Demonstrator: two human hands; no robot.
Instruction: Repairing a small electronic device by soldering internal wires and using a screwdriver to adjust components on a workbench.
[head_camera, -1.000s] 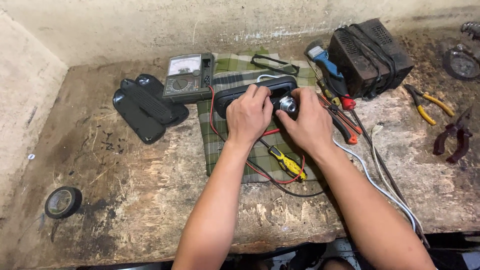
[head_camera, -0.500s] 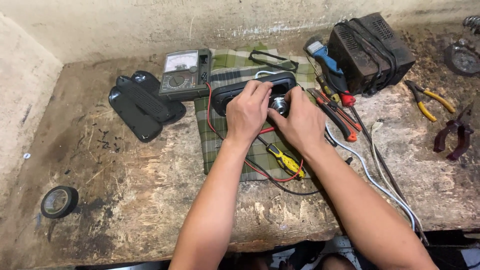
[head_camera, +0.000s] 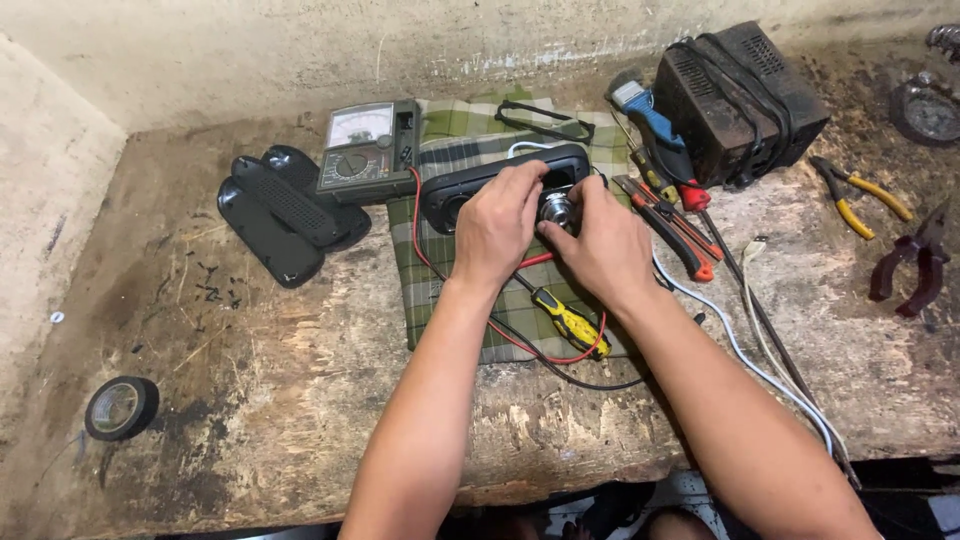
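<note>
Just above the centre of the frame, both hands meet over a black oblong speaker housing (head_camera: 500, 178) that lies on a green plaid cloth (head_camera: 440, 290) spread on the worn wooden workbench (head_camera: 300, 400). The left hand (head_camera: 495, 225) rests on the housing with its fingers curled and pressed together, the tips reaching toward a small round silver part (head_camera: 557, 209) at the housing's right half. The right hand (head_camera: 600, 245) comes in from the right, its thumb and forefinger pinching that silver part; its other fingers are folded under and cannot be made out. Just below the hands, on the cloth, lies a yellow-handled screwdriver (head_camera: 568, 320), with a red wire (head_camera: 500, 335) and a black wire looping around it. To the upper left of the housing sits an analogue multimeter (head_camera: 365, 150), and left of that lie two black grille covers (head_camera: 285, 210). At the upper right stands a black boxy unit (head_camera: 745, 95), with red-handled pliers (head_camera: 670, 225) near it and yellow-handled pliers (head_camera: 860, 195) farther right. A roll of black tape (head_camera: 121, 407) lies at the lower left.
</note>
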